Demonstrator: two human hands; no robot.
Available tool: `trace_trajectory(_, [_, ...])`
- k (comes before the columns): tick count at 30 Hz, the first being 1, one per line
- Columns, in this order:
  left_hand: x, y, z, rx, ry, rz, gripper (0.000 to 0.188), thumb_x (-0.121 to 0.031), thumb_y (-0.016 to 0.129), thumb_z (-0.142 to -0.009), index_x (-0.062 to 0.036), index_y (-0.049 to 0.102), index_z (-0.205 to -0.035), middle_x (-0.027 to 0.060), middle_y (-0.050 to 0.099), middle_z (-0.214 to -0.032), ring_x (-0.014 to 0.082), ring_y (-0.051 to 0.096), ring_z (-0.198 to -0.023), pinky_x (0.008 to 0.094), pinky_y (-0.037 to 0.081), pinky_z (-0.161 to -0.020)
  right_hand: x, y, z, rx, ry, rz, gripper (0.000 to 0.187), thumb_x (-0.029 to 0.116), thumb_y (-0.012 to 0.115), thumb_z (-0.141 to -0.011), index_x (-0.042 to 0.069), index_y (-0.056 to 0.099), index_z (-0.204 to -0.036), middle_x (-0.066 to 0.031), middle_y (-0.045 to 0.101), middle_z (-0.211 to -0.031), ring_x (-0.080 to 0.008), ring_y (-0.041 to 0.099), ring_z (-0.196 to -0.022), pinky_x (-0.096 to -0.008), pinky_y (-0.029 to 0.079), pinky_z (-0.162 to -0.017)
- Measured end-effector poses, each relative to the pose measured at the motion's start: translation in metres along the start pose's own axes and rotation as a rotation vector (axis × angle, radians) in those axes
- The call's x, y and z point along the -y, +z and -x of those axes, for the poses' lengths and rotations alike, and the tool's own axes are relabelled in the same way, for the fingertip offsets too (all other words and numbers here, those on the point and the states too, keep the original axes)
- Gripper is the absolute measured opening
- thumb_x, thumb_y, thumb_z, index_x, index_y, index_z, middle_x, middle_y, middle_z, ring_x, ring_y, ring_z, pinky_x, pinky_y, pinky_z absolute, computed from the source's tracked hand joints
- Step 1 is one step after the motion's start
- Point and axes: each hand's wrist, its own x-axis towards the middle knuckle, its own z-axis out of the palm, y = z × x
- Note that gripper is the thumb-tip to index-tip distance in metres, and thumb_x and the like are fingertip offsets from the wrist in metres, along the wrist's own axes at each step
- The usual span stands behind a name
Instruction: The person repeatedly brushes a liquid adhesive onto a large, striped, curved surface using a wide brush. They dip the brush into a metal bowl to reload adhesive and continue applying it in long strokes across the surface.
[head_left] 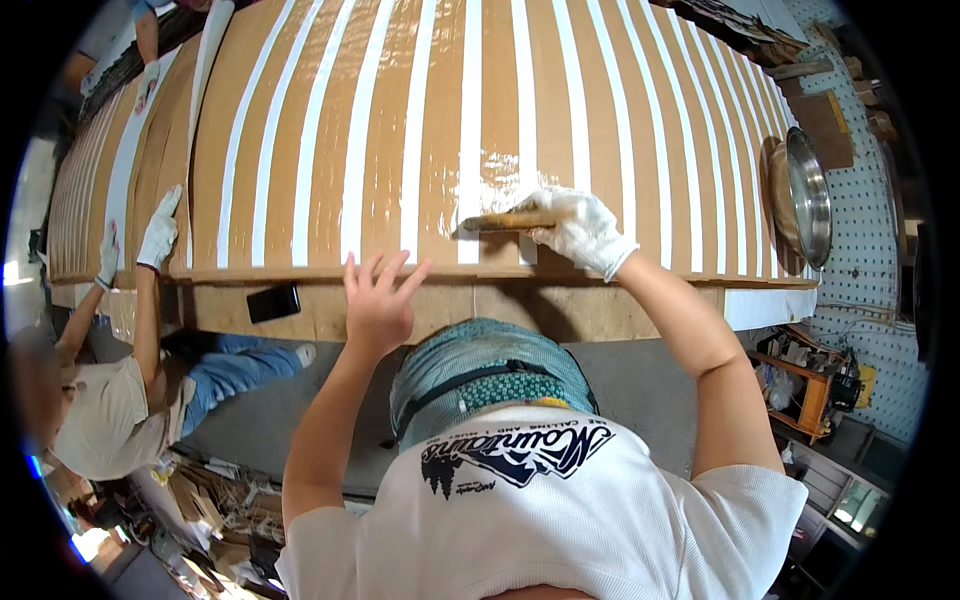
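My right hand (582,228), in a white glove, grips a flat wooden brush (505,221) by its handle. The brush lies low over a large brown sheet with white stripes (625,200), its tip pointing left. Around the brush the sheet shines as if wet. My left hand (380,302) is bare, fingers spread, with the fingertips at the sheet's near edge. It holds nothing.
At the left a co-worker (120,410) has gloved hands on a separate striped panel. Another person's arm (147,40) reaches in at the far left. A metal basin (815,200) stands at the right end. A black phone (273,304) lies on the near ledge.
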Motion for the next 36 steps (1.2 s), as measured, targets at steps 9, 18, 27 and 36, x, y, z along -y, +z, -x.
trace_trajectory(9, [0.035,-0.007,-0.014,0.261,-0.059,-0.061,0.073,-0.016,0.064,-0.070,-0.0358,0.052,-0.139,0.0045,0.042,-0.138,0.0383,0.035,-0.128,0.0667,0.024,-0.112,-0.072,-0.057,-0.162,-0.513,0.208,-0.070,0.047,0.032,0.082,-0.075,0.001,0.058,-0.101,-0.0184,0.067,-0.097,-0.0379,0.066,-0.092,-0.0435,0.055,-0.076])
trace_trajectory(18, [0.046,0.008,-0.008,0.367,-0.043,-0.069,0.069,-0.029,0.067,-0.064,-0.0340,0.060,-0.132,0.0063,0.032,-0.147,0.0421,0.019,-0.141,0.0723,0.020,-0.111,-0.171,-0.123,-0.367,-0.572,0.339,-0.015,0.041,0.024,0.076,-0.082,0.004,0.055,-0.110,-0.0179,0.066,-0.105,-0.0363,0.064,-0.103,-0.0451,0.052,-0.086])
trace_trajectory(27, [0.056,0.031,0.029,0.642,0.356,-0.679,0.056,-0.026,0.062,-0.087,-0.0445,0.050,-0.139,0.0031,0.031,-0.148,0.0432,0.027,-0.137,0.0691,0.031,-0.105,-0.234,-0.152,-0.475,-0.714,0.252,0.019,0.040,0.023,0.075,-0.082,0.009,0.057,-0.115,-0.0164,0.067,-0.107,-0.0342,0.064,-0.101,-0.0418,0.052,-0.086])
trace_trajectory(36, [0.046,0.019,0.001,0.499,-0.095,-0.040,0.051,-0.028,0.061,-0.090,-0.0447,0.052,-0.137,0.0038,0.030,-0.149,0.0446,0.027,-0.133,0.0734,0.034,-0.097,-0.153,-0.202,-0.473,-0.495,-0.155,-0.142,0.047,0.038,0.077,-0.081,0.007,0.062,-0.113,-0.0192,0.068,-0.103,-0.0334,0.064,-0.104,-0.0396,0.052,-0.089])
